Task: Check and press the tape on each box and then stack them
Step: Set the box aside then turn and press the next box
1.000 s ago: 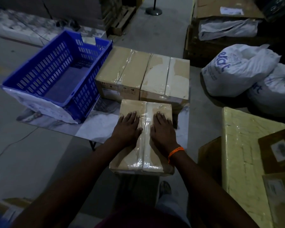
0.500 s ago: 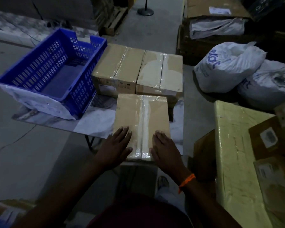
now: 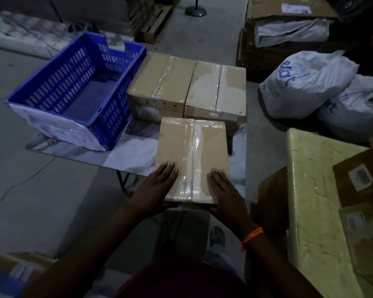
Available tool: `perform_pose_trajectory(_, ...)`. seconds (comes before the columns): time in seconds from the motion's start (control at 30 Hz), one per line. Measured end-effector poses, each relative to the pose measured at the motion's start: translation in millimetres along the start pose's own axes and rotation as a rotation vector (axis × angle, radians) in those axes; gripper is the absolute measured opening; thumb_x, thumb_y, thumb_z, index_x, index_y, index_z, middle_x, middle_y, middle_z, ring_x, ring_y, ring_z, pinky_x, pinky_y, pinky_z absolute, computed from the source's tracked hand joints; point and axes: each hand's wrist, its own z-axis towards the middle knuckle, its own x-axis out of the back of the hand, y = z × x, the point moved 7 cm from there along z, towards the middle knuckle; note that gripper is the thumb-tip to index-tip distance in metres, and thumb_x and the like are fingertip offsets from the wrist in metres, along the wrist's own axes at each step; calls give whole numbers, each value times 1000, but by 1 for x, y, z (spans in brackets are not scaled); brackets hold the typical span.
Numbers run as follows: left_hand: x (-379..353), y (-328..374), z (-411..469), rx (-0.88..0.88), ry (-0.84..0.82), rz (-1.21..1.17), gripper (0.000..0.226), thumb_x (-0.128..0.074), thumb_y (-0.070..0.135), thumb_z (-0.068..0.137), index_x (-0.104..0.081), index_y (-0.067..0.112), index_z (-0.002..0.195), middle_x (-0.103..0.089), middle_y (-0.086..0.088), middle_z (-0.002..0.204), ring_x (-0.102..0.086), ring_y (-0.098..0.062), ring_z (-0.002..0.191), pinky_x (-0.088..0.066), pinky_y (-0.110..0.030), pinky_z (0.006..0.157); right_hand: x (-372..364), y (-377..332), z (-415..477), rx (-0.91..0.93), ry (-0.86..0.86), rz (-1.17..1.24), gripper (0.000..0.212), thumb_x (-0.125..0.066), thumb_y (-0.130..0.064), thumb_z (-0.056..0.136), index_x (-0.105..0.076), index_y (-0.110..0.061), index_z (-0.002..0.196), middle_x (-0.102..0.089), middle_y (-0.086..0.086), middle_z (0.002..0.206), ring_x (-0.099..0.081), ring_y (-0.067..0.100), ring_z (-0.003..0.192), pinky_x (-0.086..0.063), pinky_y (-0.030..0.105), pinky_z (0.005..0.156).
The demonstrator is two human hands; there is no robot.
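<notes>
Head view: both hands are lying flat on the near end of the box (image 3: pixel 192 157), one on each side of the tape (image 3: pixel 193 160) that is running down its middle. The left hand (image 3: pixel 157 190) is resting open with fingers spread on the top face, its thumb seeming to wrap under the near edge; the right hand (image 3: pixel 223 192) is doing the same on the other side. Neither hand is clenched, and whether they are merely pressing or starting to cradle the box for a lift I cannot tell. The box is sitting on the table (image 3: pixel 127 155), its near end overhanging the edge toward the person.

Just beyond the fingertips, two more boxes are standing side by side: the left box (image 3: pixel 162 82) and the right box (image 3: pixel 218 89), both taped along the top and touching each other. Further left of the left hand, a blue crate (image 3: pixel 73 82) is sitting empty on the same table.

Judging progress: the tape on the box under the hands is looking smooth and stuck along most of its length, so the pressing here is probably nearing its end. Nothing is stacked yet; all three boxes are standing at table level. What is likely remaining is checking any unchecked box and all of the stacking.
</notes>
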Motion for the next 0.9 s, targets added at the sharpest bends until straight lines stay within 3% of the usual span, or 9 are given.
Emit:
perform_pose_trajectory(0.1,1,0,2,-11,15,18,104,-66,68,79,-32,6,156,-27,-18,163,-18,-36,150,-24,-50,115,-1,2,3,16,8,8,97,-76,-56,83,-36,-8,157,-31,14,165,-16,23,152,-26,39,115)
perform_pose_trajectory(0.3,6,2,3,-12,57,48,104,-71,66,78,-34,6,155,-29,-17,163,-24,-37,150,-26,-49,111,0,2,2,19,68,49,96,-74,-57,85,-33,-11,159,-21,7,166,-15,23,153,-26,42,117)
perform_pose_trajectory(0.43,-5,2,-6,14,59,-3,104,-62,67,84,-21,11,160,-15,-15,167,-13,-35,153,-30,-54,115,-3,-6,-8,12,86,67,91,-50,-67,92,-31,-9,160,-23,12,168,-17,30,156,-24,44,120)
perform_pose_trajectory(0.57,-12,6,-32,51,142,-142,75,-43,58,97,-27,21,160,-14,-9,168,-11,-30,155,-20,-47,119,-2,-9,-35,47,187,114,63,-34,-53,106,-49,-10,151,-40,12,161,-28,28,153,-40,47,117)
perform_pose_trajectory(0.63,-15,2,-45,65,198,-181,60,-45,47,101,-34,29,157,-19,-5,168,-14,-27,156,-26,-45,119,0,-2,-51,47,243,151,63,-22,-50,112,-60,-10,142,-52,12,153,-38,26,148,-50,47,110)
perform_pose_trajectory(0.73,-9,-4,-62,18,309,-212,49,-53,25,96,-55,26,144,-44,-8,156,-37,-31,145,-40,-45,112,7,3,-67,110,334,118,58,-25,-43,113,-70,-9,127,-66,13,137,-56,31,134,-56,49,100)
perform_pose_trajectory(0.83,7,-4,-63,12,366,-216,41,-55,23,91,-68,24,129,-60,-11,139,-51,-31,128,-54,-47,95,16,4,-67,135,401,115,56,-27,-38,114,-74,-8,120,-71,14,129,-64,33,125,-59,51,96)
perform_pose_trajectory(0.9,13,-3,-60,31,388,-270,36,-56,28,92,-72,24,124,-61,-10,136,-53,-28,125,-54,-45,94,17,4,-63,119,418,174,51,-33,-36,113,-75,-8,119,-70,15,129,-63,33,126,-57,50,98)
